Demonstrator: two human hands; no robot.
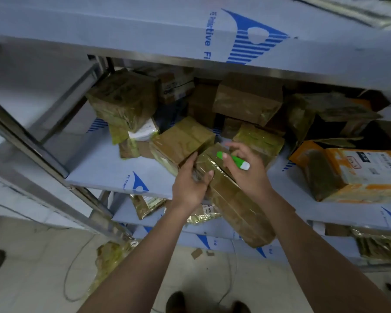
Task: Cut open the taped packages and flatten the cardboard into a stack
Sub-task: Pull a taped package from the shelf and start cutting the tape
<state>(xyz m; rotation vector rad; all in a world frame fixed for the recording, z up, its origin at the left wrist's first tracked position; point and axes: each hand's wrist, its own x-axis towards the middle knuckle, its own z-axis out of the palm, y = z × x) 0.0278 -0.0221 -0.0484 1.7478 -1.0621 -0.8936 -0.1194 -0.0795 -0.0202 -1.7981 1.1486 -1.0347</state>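
Left hand (191,184) grips taped package (233,197) overhanging shelf (113,175), right hand (244,170) holds green cutter (233,159) w/ fingers loose: pkg could tip or blade slip.

The green cutter (233,161) showed only partly, its middle covered by the right hand (246,168). Labels on the orange parcel (357,175) at right were too blurred to read. The rear boxes (203,102) sat in shadow beneath the upper shelf (145,23), their shapes unclear.
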